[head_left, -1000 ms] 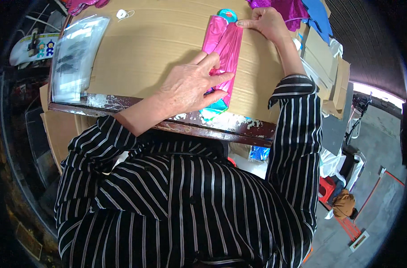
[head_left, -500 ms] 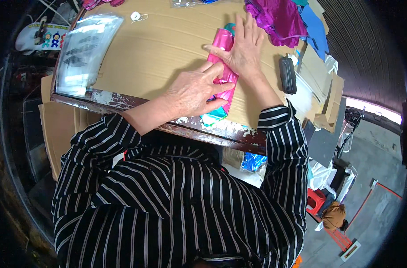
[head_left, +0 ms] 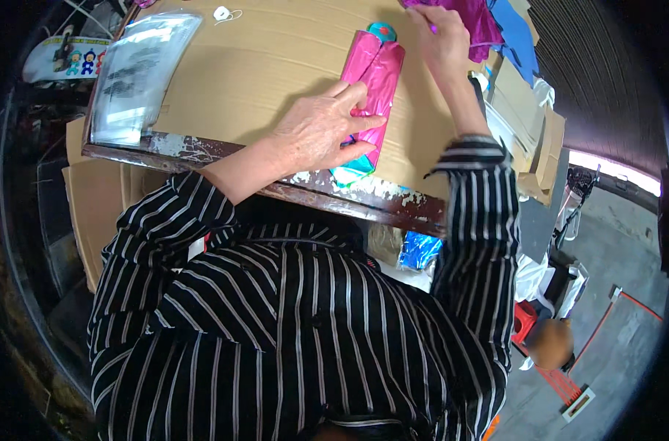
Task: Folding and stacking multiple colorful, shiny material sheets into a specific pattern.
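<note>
A glossy pink folded cloth bundle (head_left: pixel 378 81) lies on the cardboard-covered table, its long sides turned inward. Teal shows as a round piece (head_left: pixel 383 31) at its far end and a shiny patch (head_left: pixel 354 170) at its near end. My left hand (head_left: pixel 323 121) rests across the bundle's near half with fingers spread, pressing it down. Beyond the bundle to the right, my right hand (head_left: pixel 446 40) is raised, fingertips pinched at the edge of a purple satin cloth (head_left: pixel 481 33). What lies in the pinch, if anything, is hidden.
Clear plastic sleeves (head_left: pixel 139 73) are piled at the table's left. A small white item with a string (head_left: pixel 223 13) lies at the back. Blue cloth (head_left: pixel 514 44) and cardboard pieces (head_left: pixel 511 106) sit at the right. The worn table edge (head_left: pixel 334 202) runs nearest me.
My right hand has left the bundle and moved up and right to the purple cloth, its spread fingers closing to a pinch. The bundle's far end now lies wider. My left hand stays put.
</note>
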Demonstrator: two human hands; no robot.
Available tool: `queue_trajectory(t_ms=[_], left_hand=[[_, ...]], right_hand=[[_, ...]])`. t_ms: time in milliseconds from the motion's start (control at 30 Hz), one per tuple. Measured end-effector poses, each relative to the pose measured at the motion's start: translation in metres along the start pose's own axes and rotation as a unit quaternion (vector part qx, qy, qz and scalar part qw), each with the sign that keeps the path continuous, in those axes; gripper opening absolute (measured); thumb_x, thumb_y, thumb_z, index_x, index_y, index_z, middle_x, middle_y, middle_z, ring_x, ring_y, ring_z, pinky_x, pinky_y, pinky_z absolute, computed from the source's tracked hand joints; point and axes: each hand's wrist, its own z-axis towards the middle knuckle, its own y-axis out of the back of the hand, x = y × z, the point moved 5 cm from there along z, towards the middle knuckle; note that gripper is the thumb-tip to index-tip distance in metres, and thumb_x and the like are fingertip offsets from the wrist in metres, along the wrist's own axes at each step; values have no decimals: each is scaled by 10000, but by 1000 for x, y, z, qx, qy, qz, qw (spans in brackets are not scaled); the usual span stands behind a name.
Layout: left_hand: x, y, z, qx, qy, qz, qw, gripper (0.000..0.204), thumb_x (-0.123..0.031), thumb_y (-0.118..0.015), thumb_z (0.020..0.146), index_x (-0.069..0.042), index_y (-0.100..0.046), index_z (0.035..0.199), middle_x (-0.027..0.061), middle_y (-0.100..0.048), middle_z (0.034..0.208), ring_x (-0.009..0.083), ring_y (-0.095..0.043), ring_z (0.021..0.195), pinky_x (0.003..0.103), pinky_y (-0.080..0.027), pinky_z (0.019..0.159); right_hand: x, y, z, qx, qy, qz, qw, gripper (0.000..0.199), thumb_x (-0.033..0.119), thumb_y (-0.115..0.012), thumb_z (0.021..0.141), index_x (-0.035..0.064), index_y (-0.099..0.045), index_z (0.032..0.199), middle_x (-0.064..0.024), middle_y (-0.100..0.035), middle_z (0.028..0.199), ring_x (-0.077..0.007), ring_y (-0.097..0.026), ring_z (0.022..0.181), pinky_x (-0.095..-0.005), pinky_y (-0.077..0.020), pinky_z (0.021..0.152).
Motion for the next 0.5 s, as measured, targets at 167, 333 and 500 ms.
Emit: queue_trajectory(t_ms=[167, 333, 500], left_hand=[[0, -4, -5, 5, 5, 12, 1000, 427, -477, -694, 903, -262, -739, 1270, 43, -564, 1156, 226, -602, 1098, 371, -606, 802], [-1, -3, -7, -7, -26, 18, 999, 427, -423, -674, 931, -228, -705, 1310, 76, -567, 1212, 244, -602, 1126, 374, -598, 843], [15, -1, -3, 22, -36, -43, 998, 407, -333, -652, 992, -224, -653, 1384, 75, -613, 1180, 239, -634, 1103, 362, -567, 938]], right_hand=[[33, 12, -91, 90, 113, 120, 982, 242, 13, -672, 926, 84, -775, 1133, -123, -714, 1166, -271, -693, 1031, -336, -562, 866], [49, 4, -127, 57, 65, 194, 977, 290, -75, -678, 864, 48, -765, 1112, -124, -705, 1130, -286, -682, 1031, -351, -560, 881], [56, 3, -137, 31, 102, 173, 979, 320, -100, -683, 792, 26, -756, 1077, -124, -707, 1115, -321, -672, 1027, -382, -565, 894]])
